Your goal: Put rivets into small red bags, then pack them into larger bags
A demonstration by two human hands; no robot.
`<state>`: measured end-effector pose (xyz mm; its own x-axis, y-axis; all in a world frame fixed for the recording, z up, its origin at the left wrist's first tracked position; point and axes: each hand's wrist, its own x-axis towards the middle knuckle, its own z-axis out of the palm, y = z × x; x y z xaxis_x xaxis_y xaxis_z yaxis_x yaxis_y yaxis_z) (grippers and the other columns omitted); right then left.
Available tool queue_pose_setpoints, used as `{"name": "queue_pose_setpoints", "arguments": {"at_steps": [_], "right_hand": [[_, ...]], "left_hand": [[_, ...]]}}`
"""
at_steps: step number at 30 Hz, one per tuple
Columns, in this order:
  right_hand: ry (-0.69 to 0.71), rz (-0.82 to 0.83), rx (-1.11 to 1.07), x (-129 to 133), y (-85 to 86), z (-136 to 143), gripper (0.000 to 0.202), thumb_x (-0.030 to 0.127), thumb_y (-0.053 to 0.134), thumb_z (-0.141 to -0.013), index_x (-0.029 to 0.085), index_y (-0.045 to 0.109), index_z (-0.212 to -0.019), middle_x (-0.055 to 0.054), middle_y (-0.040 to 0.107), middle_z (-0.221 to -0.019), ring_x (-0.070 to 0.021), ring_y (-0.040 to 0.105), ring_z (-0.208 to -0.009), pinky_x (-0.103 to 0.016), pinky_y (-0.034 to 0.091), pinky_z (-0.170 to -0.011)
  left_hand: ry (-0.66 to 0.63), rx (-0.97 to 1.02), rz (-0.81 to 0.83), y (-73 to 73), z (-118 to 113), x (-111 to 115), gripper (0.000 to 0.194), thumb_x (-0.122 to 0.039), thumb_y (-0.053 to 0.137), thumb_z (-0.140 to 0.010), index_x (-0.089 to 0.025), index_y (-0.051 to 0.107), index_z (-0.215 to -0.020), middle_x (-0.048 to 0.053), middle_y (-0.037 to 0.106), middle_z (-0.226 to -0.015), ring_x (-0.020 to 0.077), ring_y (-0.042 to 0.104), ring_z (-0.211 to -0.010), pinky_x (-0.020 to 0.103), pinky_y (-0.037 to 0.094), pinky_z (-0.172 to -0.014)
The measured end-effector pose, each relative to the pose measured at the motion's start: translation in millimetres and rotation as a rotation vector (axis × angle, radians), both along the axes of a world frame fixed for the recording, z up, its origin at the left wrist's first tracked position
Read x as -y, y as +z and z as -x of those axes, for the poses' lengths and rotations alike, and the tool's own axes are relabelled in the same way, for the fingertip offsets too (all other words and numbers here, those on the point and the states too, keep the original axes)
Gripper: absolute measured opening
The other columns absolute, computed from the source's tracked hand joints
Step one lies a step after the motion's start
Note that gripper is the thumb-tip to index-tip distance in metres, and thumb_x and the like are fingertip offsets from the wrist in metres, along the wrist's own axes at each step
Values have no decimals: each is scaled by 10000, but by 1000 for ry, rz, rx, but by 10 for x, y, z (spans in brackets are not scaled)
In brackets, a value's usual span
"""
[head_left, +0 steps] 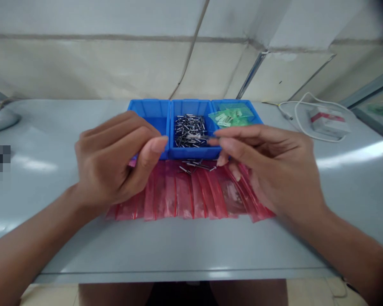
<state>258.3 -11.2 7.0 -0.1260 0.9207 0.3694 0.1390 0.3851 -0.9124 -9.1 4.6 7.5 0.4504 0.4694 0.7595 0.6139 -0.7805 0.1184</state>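
My left hand (115, 159) is closed in front of the left blue bin (150, 109), its fingers curled and thumb pressed to them; what it holds, if anything, is hidden. Over the right bin's front edge, my right hand (274, 165) pinches a thin metal rivet (206, 137) between thumb and fingertips. Many metal rivets (190, 125) fill the middle blue bin. Several loose rivets (198, 165) lie just in front of it, on a row of red plastic bags (185, 195). Green bags with pale pieces (232, 115) sit in the right bin.
A white box (330, 122) with a red stripe and a white cable (298, 117) lie at the right back of the grey table (191, 246). A wall runs behind the bins. A grey rounded object (1, 120) is at the far left.
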Motion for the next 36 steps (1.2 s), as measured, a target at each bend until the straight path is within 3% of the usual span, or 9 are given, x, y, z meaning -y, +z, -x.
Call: {"name": "queue_pose_setpoints", "arguments": {"at_steps": [2, 4, 7, 10, 13, 18, 23, 30, 36], "right_hand": [[-10, -26, 8, -31, 18, -50, 260, 267, 796, -1045, 273, 837, -1301, -56, 879, -1162, -188, 781, -708, -362, 668, -598], [-77, -167, 159, -66, 42, -117, 253, 230, 750, -1064, 291, 837, -1294, -46, 872, -1188, -203, 796, -787, -378, 668, -657], [-154, -569, 610, -158, 55, -253, 156, 206, 731, -1060, 272, 860, -1118, -46, 856, -1108, -244, 804, -967, -425, 668, -844], [-19, -761, 920, -268, 23, -372, 145, 275, 725, -1081, 226, 852, -1131, -105, 807, -1176, -273, 792, -1052, -450, 668, -888], [27, -732, 929, -318, -16, -408, 139, 247, 709, -1095, 226, 846, -1081, -106, 767, -1177, -241, 782, -1052, -396, 660, -868], [-40, -638, 925, -278, -4, -364, 164, 247, 670, -1107, 296, 809, -1034, -50, 769, -1101, -232, 761, -946, -385, 630, -764], [-43, -810, 1003, -141, 4, -259, 126, 246, 697, -1087, 267, 808, -1143, -106, 775, -1216, -272, 744, -1074, -433, 642, -893], [307, -875, 1160, -66, -105, -123, 367, 1, 506, -1062, 131, 795, -1246, -135, 810, -1251, -244, 787, -999, -377, 657, -793], [287, -885, 1159, -97, -111, -142, 319, 46, 514, -1091, 125, 778, -1252, -124, 799, -1175, -237, 784, -961, -378, 667, -809]], "left_hand": [[29, -8, -31, 5, 38, -43, 167, -183, 590, -1122, -233, 679, -990, 1, 731, -912, 176, 697, -835, 403, 541, -732], [17, -70, -43, -1, 67, -95, 57, -192, 652, -1094, -219, 699, -1076, 30, 775, -993, 211, 724, -906, 422, 600, -791], [-3, -222, -2, -56, 94, -163, 224, -266, 689, -1097, -202, 709, -1311, 111, 800, -1304, 298, 782, -1158, 477, 687, -952], [-22, -311, 44, -146, 113, -201, 310, -308, 676, -1120, -203, 707, -1410, 159, 717, -1543, 355, 733, -1414, 521, 680, -1148], [-65, -313, 37, -210, 127, -219, 238, -248, 661, -1126, -193, 740, -1344, 158, 722, -1551, 339, 677, -1511, 523, 639, -1253], [-91, -274, 38, -216, 141, -227, 189, -195, 661, -1120, -235, 763, -1274, 106, 754, -1514, 298, 671, -1512, 490, 657, -1253], [-92, -277, 43, -208, 146, -217, 190, -188, 660, -1123, -231, 762, -1277, 105, 748, -1523, 294, 666, -1514, 485, 664, -1243], [-110, -268, -9, -247, 137, -233, 219, -209, 700, -1106, -195, 755, -1317, 121, 771, -1482, 294, 690, -1491, 471, 671, -1231], [-50, -218, -8, -156, 38, -155, 196, -174, 705, -1086, -213, 748, -1273, 98, 833, -1329, 276, 795, -1330, 437, 695, -1151]]}}
